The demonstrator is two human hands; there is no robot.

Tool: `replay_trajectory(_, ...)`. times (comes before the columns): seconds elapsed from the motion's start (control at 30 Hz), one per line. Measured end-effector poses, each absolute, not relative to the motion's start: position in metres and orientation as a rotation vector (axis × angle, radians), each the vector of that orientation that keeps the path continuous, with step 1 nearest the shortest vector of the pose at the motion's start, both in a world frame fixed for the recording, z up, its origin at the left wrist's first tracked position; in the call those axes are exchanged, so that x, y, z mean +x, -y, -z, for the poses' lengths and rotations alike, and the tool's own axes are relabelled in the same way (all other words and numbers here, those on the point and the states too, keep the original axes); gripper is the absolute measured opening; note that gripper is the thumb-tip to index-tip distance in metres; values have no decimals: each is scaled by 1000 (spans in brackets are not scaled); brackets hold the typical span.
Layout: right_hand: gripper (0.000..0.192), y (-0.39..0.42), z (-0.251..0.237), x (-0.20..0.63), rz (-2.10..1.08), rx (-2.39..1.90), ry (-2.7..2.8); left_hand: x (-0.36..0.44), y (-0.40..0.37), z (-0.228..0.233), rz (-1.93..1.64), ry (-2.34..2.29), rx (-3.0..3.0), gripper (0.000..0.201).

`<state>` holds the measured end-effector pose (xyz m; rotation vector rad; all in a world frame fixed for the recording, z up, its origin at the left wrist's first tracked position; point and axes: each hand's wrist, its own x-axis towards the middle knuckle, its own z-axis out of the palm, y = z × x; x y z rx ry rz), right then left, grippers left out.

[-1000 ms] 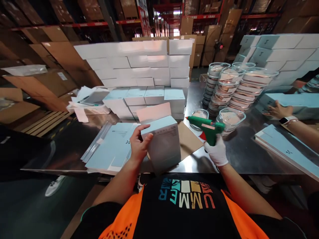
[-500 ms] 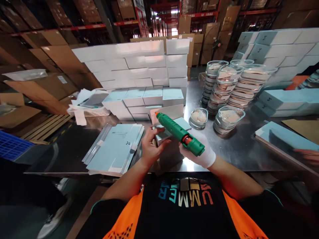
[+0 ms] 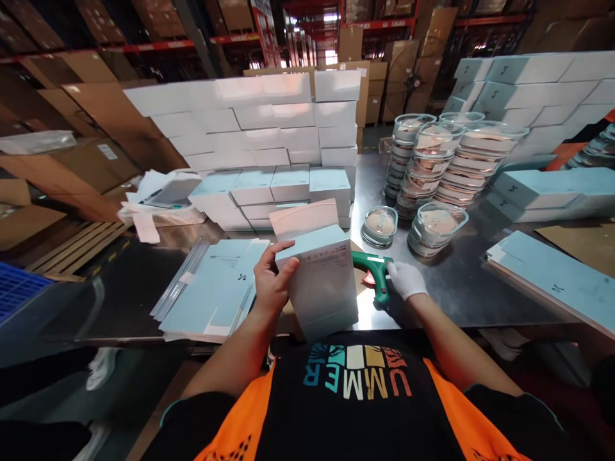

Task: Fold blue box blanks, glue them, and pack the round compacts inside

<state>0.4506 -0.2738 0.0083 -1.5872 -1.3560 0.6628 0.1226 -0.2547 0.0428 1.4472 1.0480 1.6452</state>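
My bare left hand (image 3: 275, 278) grips the upper left edge of a white cardboard box (image 3: 324, 288) with a pale blue side, thumb on the near face. The box stands tilted at the table's front edge, and a cardboard flap (image 3: 307, 219) shows behind it. To its right is a green glue gun (image 3: 377, 264) with an orange-red trigger, low at the tabletop, its nozzle end hidden behind the box. In a white glove, my right hand (image 3: 407, 280) has its fingertips closed at the rear end of the glue gun.
A stack of flat pale blue cartons (image 3: 211, 288) lies at left. Finished-looking white boxes (image 3: 269, 137) form a wall behind. Stacked glass containers (image 3: 432, 166) stand at right rear, with two shorter piles nearer. More flat cartons (image 3: 552, 275) lie far right.
The glue gun has gone from above the box down to the tabletop at right, with my right hand now at its rear end. My left hand has tilted the box up into view.
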Motion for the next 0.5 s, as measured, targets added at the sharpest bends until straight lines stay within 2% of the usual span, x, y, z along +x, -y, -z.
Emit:
replay_trajectory(0.07,49,271,-21,442,-638,-1556,1336,126,255,-43,-1636,-1031,1464,69)
replay_trajectory(0.23,91,255,-64,391,-983,-1012,1460,135,253,-40,-1623,-993,1678,65)
replay_trajectory(0.33,97,251,-72,382,-957,-902,1623,135,247,-32,-1797,-918,1703,67)
replay_trajectory(0.37,91,252,-71,384,-892,-872,1688,133,245,-29,-1860,-866,1697,69)
replay_trajectory(0.43,65,258,-66,389,-735,-756,1809,126,242,-27,-1906,-768,1747,66)
replay_trajectory(0.5,33,265,-61,389,-570,-617,1898,113,240,-31,-1859,-711,1900,47)
